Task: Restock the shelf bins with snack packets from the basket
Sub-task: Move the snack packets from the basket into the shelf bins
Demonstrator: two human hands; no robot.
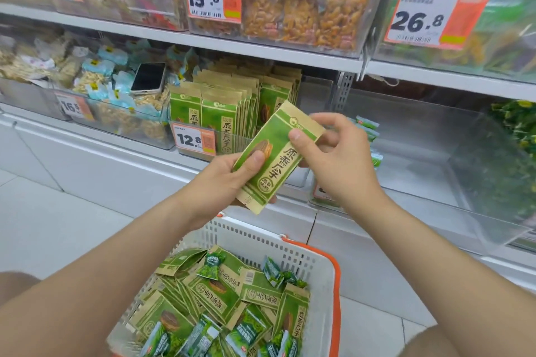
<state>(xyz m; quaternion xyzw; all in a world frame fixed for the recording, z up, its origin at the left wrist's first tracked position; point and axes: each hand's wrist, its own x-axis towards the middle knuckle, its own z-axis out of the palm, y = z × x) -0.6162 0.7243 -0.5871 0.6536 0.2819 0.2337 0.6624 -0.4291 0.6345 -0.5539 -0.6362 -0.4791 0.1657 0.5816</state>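
While you hold the packet (272, 153) tilted between both hands above the basket (290, 243), note that it hangs in front of its shelf bin (317, 95) and apart from it. Your left hand (223, 180) pinches the lower left edge, with the thumb on the printed face and the fingers (272, 199) curled behind. Your right hand (333, 153) pinches the upper right corner, thumb on top. Both grips close on this one packet and on nothing else. The matching packets (232, 107) stand upright in rows, faces forward, behind the 12.8 price tag (193, 139). The right-hand row seems to sit further back and probably has room in front. To do the step well, turn the packet upright so its print reads like its neighbours'. Let the right hand carry it by the top edge, and slide it in at the front of a row rather than dropping it flat. Keep clear of the phone (148, 78) lying on the stock in the bin to the left. Many like packets lie in the basket mixed with smaller green ones, so sort as you pick.
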